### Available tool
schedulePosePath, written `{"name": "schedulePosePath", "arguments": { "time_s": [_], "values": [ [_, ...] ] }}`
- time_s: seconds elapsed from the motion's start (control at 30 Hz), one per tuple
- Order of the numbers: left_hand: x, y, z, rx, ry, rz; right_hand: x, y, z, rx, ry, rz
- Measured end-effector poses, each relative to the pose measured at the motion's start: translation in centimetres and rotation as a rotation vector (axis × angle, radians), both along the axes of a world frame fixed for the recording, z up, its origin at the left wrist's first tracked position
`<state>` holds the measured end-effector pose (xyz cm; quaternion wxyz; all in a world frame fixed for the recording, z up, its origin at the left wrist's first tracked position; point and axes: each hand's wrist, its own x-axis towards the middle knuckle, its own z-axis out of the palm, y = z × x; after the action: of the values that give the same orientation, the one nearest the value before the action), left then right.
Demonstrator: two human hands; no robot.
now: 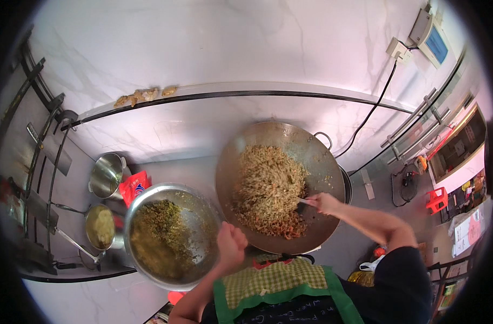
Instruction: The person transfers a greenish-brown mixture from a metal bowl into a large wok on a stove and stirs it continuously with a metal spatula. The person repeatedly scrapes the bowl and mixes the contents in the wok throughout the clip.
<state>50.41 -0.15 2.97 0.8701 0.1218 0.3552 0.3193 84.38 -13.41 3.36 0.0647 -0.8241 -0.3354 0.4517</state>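
Observation:
A large metal wok [278, 131] in front of me holds a heap of chopped, grain-like food [270, 182], blurred by motion, with darker orange-brown bits at its near edge. My right hand [322, 203] grips the handle of a utensil [305, 201] whose far end is hidden by the food. To the left stands a wide steel basin [135, 202] containing greenish-brown chopped food and some liquid. My left hand [231, 241] is closed at the basin's right rim, between basin and wok; whether it grips the rim is unclear.
A steel pot [104, 176], a red packet [135, 187] and a smaller pot of yellowish contents [100, 227] stand left of the basin. Cleavers [41, 210] hang on a rack at far left. Ginger-like roots [143, 96] lie on the wall ledge. A black cable [378, 103] runs down behind the wok.

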Motion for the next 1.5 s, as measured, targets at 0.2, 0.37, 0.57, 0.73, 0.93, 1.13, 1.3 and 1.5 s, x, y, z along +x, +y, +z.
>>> {"name": "schedulePosePath", "arguments": {
  "time_s": [0.2, 0.37, 0.57, 0.73, 0.93, 1.13, 1.3, 1.5],
  "values": [
    [0.0, 0.0, -0.1, 0.020, 0.008, 0.009, -1.0, -0.8, -1.2, 0.283, -0.319, -0.090],
    [0.0, -0.1, -0.3, 0.020, -0.009, 0.021, 0.1, -2.1, 6.8, 0.453, -0.628, 0.204],
    [-0.1, 0.0, -0.1, 0.043, -0.056, -0.005, -1.6, -0.3, 14.0, 0.299, -1.063, 0.597],
    [-0.4, 0.2, -0.2, 0.012, -0.075, -0.036, 2.5, 0.1, 18.0, -0.232, -0.779, 0.680],
    [-0.1, 0.1, -1.0, 0.001, -0.080, -0.046, 7.2, -1.9, 16.4, -0.760, -0.119, 0.286],
    [0.3, -0.3, -1.3, -0.016, -0.082, 0.006, -1.9, -0.6, 3.1, -0.179, 0.363, -0.271],
    [0.0, -0.6, -1.1, -0.032, -0.066, 0.009, -5.6, -0.4, -2.9, 0.337, -0.002, -0.107],
    [0.2, -0.2, -0.9, -0.033, -0.067, 0.032, -2.8, -3.1, 4.4, 0.425, -0.512, 0.141]
  ]
}}
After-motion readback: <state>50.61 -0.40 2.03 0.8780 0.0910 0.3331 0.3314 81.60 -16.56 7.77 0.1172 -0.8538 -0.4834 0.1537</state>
